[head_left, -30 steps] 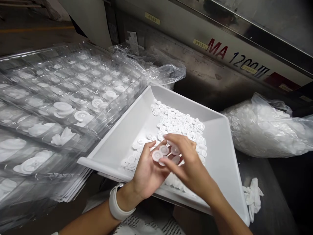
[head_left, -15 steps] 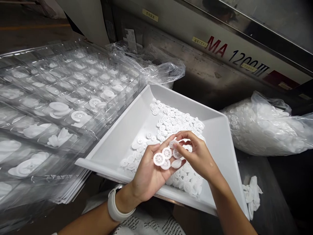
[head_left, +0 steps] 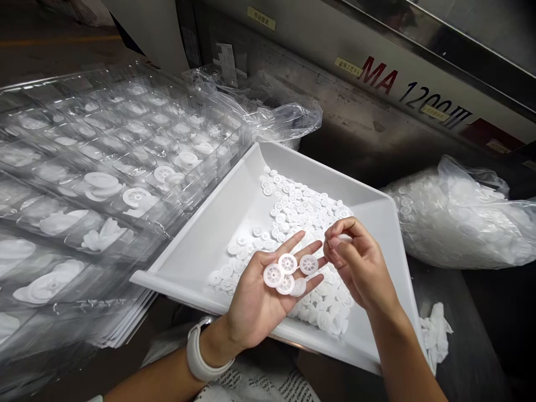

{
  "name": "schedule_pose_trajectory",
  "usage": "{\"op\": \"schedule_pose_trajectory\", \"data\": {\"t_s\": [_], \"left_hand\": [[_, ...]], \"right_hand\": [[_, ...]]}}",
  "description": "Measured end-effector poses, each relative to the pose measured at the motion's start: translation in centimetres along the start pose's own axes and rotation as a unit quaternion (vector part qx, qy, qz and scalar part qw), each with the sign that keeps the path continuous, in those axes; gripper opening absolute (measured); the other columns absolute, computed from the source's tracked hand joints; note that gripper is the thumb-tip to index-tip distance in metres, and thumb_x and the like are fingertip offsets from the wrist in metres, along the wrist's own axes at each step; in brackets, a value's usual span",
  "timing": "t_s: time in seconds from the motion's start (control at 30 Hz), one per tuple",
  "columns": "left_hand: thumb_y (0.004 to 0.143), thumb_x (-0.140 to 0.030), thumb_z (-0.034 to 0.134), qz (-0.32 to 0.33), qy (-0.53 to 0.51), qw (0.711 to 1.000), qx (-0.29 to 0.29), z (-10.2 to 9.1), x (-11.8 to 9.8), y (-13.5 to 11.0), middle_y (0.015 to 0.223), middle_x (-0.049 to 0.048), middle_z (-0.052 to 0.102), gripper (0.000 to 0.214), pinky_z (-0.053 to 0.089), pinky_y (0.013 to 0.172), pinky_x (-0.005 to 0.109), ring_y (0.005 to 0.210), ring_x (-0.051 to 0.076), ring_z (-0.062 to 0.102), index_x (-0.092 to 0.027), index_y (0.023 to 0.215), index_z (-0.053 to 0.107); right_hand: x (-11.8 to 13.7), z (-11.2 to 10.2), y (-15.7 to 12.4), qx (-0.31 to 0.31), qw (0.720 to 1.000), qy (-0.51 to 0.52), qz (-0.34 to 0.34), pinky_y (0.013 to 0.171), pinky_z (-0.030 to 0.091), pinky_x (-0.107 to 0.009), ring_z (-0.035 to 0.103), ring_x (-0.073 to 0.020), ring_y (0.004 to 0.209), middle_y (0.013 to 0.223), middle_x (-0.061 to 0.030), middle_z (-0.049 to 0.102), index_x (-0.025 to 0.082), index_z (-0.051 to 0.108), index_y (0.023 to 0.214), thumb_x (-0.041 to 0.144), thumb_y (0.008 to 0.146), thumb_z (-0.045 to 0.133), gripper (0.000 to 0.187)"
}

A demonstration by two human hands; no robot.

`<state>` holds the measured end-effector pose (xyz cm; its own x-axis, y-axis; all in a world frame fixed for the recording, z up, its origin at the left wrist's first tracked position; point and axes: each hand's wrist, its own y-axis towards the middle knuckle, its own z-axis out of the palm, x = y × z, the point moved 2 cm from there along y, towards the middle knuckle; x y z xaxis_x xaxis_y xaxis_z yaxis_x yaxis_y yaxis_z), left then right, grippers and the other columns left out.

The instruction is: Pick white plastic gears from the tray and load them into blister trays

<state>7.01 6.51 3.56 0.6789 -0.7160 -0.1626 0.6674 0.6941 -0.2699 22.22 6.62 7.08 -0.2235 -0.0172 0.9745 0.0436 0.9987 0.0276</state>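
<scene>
Clock centred on the wheel tray, 12 away from me.

9 to 10 o'clock: clear compartment tray (head_left: 209, 178), white parts in its cells. White sheets (head_left: 121, 324) beneath, at 8.

7 o'clock: my left grip (head_left: 254, 298), palm up, fingers spread wide, five white spoked wheels (head_left: 287, 263) lying loose on palm and fingers. Beyond and beneath, loose wheels (head_left: 293, 204) cover much of the floor of the white wheel tray (head_left: 218, 218).

11 to 12: crumpled clear bag (head_left: 288, 120).

3 o'clock: my right grip (head_left: 358, 262), narrow, thumb to fingertips on a white piece (head_left: 344, 238); only its edge shows, presumably another wheel. Hands just apart.

Step in hand, my judgement: picking over wheels one at a time from the left palm. Next move calls for a level palm, lest the outermost wheel slip off the fingers.

2 to 3: filled clear sack (head_left: 456, 218). 4: crumpled white cloth (head_left: 438, 335).

Writing: machine panel (head_left: 330, 120), toward 1 o'clock, reads "MA" in red, "1200III" in dark letters. Yellow labels (head_left: 348, 67) carry Chinese characters, too small to transcribe surely.
</scene>
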Motion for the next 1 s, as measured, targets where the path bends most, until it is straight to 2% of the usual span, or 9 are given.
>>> {"op": "schedule_pose_trajectory", "data": {"t_s": [0.1, 0.2, 0.27, 0.37, 0.53, 0.83, 1.0], "left_hand": [[0.093, -0.028, 0.035, 0.004, 0.0, 1.0, -0.007, 0.1, 0.0, 0.0, 0.137, 0.017, 0.052, 0.051, 0.038, 0.107, 0.045, 0.125, 0.027, 0.051, -0.012, 0.142, 0.037], [0.093, -0.029, 0.036, 0.009, 0.005, 1.0, -0.014, 0.3, 0.0, 0.0, 0.137, 0.017, 0.052, 0.052, 0.041, 0.103, 0.042, 0.125, 0.029, 0.051, -0.013, 0.142, 0.038], [0.093, -0.029, 0.036, 0.01, 0.011, 1.0, -0.019, 0.4, -0.1, 0.0, 0.137, 0.0165, 0.053, 0.052, 0.043, 0.1, 0.04, 0.125, 0.029, 0.05, -0.013, 0.142, 0.038], [0.092, -0.03, 0.037, 0.007, 0.018, 0.999, -0.027, 0.5, -0.2, 0.0, 0.137, 0.0143, 0.053, 0.052, 0.045, 0.096, 0.037, 0.125, 0.029, 0.051, -0.016, 0.142, 0.038], [0.091, -0.031, 0.039, 0.007, 0.023, 0.999, -0.038, 0.4, -0.2, 0.1, 0.137, 0.0132, 0.053, 0.052, 0.046, 0.093, 0.032, 0.125, 0.027, 0.051, -0.016, 0.141, 0.04], [0.092, -0.03, 0.038, 0.011, 0.025, 0.999, -0.032, 0.4, -0.1, 0.0, 0.138, 0.0124, 0.052, 0.051, 0.045, 0.092, 0.033, 0.123, 0.025, 0.052, -0.018, 0.141, 0.041], [0.093, -0.029, 0.037, 0.008, 0.027, 0.999, -0.031, 0.4, -0.1, -0.1, 0.137, 0.0128, 0.053, 0.049, 0.046, 0.088, 0.03, 0.107, 0.02, 0.061, -0.017, 0.14, 0.042]], "right_hand": [[0.5, -0.1, -0.2, 0.012, 0.995, -0.089, -0.031, 0.062, 0.04, -0.025, 0.044, -0.0105, 0.068, 0.082, 0.0011, 0.049, 0.024, 0.052, 0.091, 0.027, 0.089, 0.056, 0.005], [1.0, -0.3, -0.3, 0.072, 0.98, -0.178, -0.048, 0.066, 0.041, -0.027, 0.047, -0.0121, 0.073, 0.088, -0.0002, 0.053, 0.026, 0.061, 0.095, 0.025, 0.083, 0.066, 0.013], [1.2, -0.4, -0.4, 0.114, 0.967, -0.223, -0.05, 0.067, 0.042, -0.026, 0.05, -0.0126, 0.076, 0.09, -0.0001, 0.053, 0.028, 0.063, 0.099, 0.026, 0.079, 0.07, 0.021], [1.1, -0.7, -0.5, 0.141, 0.952, -0.266, -0.054, 0.069, 0.043, -0.025, 0.052, -0.0125, 0.081, 0.092, 0.0005, 0.053, 0.031, 0.062, 0.106, 0.026, 0.08, 0.071, 0.028], [0.9, -0.6, -0.6, 0.143, 0.939, -0.304, -0.07, 0.07, 0.045, -0.025, 0.053, -0.0121, 0.083, 0.093, 0.0002, 0.05, 0.031, 0.06, 0.111, 0.027, 0.084, 0.067, 0.028], [0.9, -0.9, -0.7, 0.146, 0.932, -0.314, -0.103, 0.082, 0.048, -0.03, 0.057, -0.0131, 0.087, 0.096, -0.0004, 0.051, 0.031, 0.059, 0.114, 0.023, 0.084, 0.066, 0.032], [1.1, -0.7, -0.7, 0.143, 0.93, -0.307, -0.144, 0.08, 0.05, -0.028, 0.057, -0.0123, 0.088, 0.095, -0.0014, 0.05, 0.028, 0.059, 0.116, 0.024, 0.086, 0.065, 0.032]]}}
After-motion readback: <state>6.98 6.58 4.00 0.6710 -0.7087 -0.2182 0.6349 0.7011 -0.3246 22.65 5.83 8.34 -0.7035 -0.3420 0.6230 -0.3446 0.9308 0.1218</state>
